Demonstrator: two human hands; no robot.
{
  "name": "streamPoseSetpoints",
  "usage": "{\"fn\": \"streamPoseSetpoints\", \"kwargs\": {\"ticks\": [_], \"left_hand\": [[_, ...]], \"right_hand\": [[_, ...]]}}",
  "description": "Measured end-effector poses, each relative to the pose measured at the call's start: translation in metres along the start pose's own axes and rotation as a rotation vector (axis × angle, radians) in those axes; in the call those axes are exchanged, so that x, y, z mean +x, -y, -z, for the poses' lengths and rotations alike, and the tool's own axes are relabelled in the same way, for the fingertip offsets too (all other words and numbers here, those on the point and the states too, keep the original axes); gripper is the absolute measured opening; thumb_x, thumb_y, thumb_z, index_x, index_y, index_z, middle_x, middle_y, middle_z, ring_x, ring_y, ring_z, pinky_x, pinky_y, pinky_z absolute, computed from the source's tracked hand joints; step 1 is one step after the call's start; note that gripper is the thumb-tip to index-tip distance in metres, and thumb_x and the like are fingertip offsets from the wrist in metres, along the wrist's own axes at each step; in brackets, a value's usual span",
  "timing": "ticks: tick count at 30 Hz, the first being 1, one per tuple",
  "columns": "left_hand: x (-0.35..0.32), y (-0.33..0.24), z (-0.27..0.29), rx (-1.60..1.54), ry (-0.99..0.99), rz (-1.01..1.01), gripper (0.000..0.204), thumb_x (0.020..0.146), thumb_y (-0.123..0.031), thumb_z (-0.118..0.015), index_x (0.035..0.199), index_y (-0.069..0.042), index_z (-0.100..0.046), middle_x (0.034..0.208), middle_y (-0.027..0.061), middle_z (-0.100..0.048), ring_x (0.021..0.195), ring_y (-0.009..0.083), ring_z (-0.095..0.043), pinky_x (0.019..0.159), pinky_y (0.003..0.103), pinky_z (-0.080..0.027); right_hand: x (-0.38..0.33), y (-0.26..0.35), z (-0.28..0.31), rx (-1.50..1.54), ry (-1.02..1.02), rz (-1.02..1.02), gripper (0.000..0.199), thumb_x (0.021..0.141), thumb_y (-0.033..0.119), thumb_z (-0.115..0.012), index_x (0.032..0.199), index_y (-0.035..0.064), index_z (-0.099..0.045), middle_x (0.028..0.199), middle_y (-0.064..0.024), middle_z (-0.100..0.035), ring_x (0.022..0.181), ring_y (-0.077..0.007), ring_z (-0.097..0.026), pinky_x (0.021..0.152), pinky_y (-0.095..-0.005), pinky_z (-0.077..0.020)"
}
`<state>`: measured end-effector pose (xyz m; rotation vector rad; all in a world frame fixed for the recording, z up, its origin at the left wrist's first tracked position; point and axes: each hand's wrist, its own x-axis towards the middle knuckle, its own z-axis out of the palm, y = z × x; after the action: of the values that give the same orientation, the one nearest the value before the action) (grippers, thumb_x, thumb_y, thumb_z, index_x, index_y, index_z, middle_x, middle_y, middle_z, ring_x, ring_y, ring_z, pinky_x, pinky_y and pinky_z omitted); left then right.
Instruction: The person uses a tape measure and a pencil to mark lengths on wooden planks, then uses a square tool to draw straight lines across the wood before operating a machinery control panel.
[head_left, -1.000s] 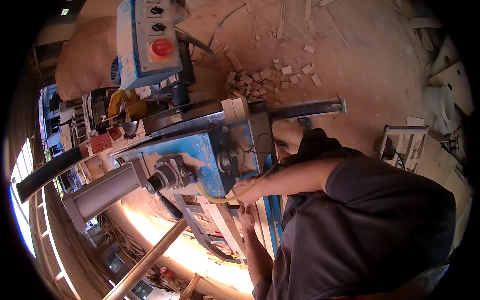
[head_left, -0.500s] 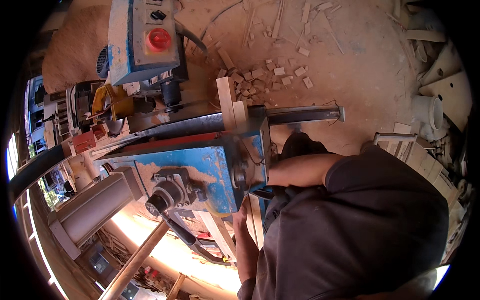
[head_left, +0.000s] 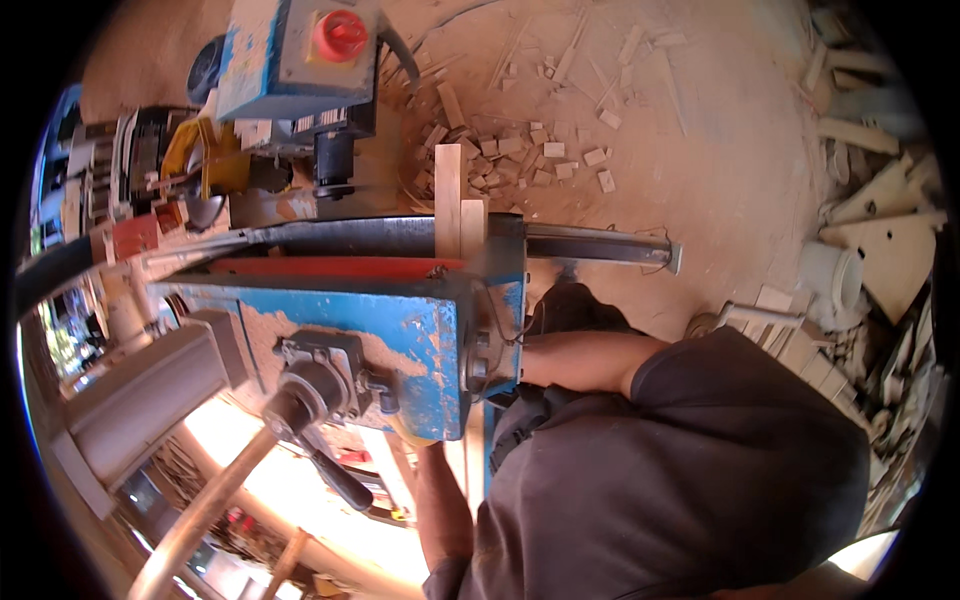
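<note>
My left forearm [head_left: 442, 510] reaches up from the lower edge. My left hand [head_left: 429, 453] goes under the lower edge of a blue machine housing [head_left: 350, 320], which hides its fingers, so its hold cannot be told. Pale wooden boards [head_left: 476, 455] show beside that wrist. My right forearm [head_left: 590, 362] stretches behind the right end of the housing, and the hand is out of sight. Two pale wood strips [head_left: 447, 190] stick out past the housing's far side, one longer than the other.
A blue control box [head_left: 290, 60] with a red knob [head_left: 340, 36] stands beyond the machine. Small wood offcuts [head_left: 510, 150] lie heaped on the floor. A metal arm [head_left: 600, 246] juts right. A black-handled lever [head_left: 340, 480] hangs from the housing's front.
My left hand has shifted left along the housing's lower edge, and less of it shows. My view has moved slightly, so the machine sits further left. The right forearm stays behind the housing.
</note>
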<state>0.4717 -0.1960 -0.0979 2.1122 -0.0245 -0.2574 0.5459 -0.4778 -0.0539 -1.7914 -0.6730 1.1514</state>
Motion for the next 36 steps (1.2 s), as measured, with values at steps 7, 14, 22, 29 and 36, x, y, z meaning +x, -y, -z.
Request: {"fn": "streamPoseSetpoints", "kwargs": {"ticks": [7, 14, 22, 29, 36], "left_hand": [[0.036, -0.072, -0.02, 0.095, 0.039, 0.141, 0.054, 0.11, -0.042, -0.057, 0.149, -0.004, -0.051, 0.15, 0.0159, -0.057, 0.131, 0.029, -0.058, 0.119, 0.042, -0.04], [0.015, -0.084, -0.018, 0.105, 0.012, 0.202, 0.051, 0.11, -0.04, -0.058, 0.144, -0.003, -0.055, 0.144, 0.0165, -0.061, 0.128, 0.0307, -0.06, 0.116, 0.042, -0.042], [0.021, -0.085, -0.013, 0.117, 0.043, 0.218, 0.047, 0.109, -0.039, -0.059, 0.138, -0.002, -0.059, 0.137, 0.0173, -0.064, 0.124, 0.0327, -0.062, 0.112, 0.043, -0.045], [0.017, -0.084, -0.016, 0.097, 0.069, 0.234, 0.044, 0.109, -0.038, -0.061, 0.133, -0.001, -0.063, 0.131, 0.0179, -0.067, 0.12, 0.0344, -0.064, 0.108, 0.044, -0.047], [0.025, -0.085, -0.026, 0.085, 0.078, 0.218, 0.042, 0.108, -0.037, -0.062, 0.128, 0.0, -0.067, 0.126, 0.0186, -0.071, 0.117, 0.0361, -0.066, 0.104, 0.044, -0.049]], "right_hand": [[-0.006, -0.002, -0.003, -0.037, 0.003, -0.002, 0.044, 0.094, 0.025, -0.071, 0.127, -0.0045, -0.066, 0.14, -0.0263, -0.063, 0.124, -0.0431, -0.065, 0.1, -0.049, -0.0541], [-0.022, -0.007, -0.007, -0.076, 0.029, -0.012, 0.043, 0.094, 0.024, -0.07, 0.127, -0.0042, -0.066, 0.139, -0.0262, -0.063, 0.124, -0.0434, -0.065, 0.1, -0.0499, -0.0534], [-0.031, -0.012, -0.001, -0.042, -0.022, -0.032, 0.042, 0.095, 0.023, -0.07, 0.127, -0.0038, -0.065, 0.137, -0.026, -0.063, 0.123, -0.0438, -0.065, 0.1, -0.051, -0.0527], [-0.01, -0.009, 0.002, -0.022, -0.08, -0.02, 0.041, 0.095, 0.023, -0.069, 0.126, -0.0034, -0.065, 0.136, -0.0259, -0.064, 0.123, -0.0441, -0.064, 0.1, -0.0519, -0.052], [0.007, 0.0, 0.005, -0.076, -0.132, -0.035, 0.041, 0.095, 0.022, -0.069, 0.126, -0.0031, -0.065, 0.135, -0.0258, -0.064, 0.123, -0.0444, -0.064, 0.1, -0.0528, -0.0514]]}}
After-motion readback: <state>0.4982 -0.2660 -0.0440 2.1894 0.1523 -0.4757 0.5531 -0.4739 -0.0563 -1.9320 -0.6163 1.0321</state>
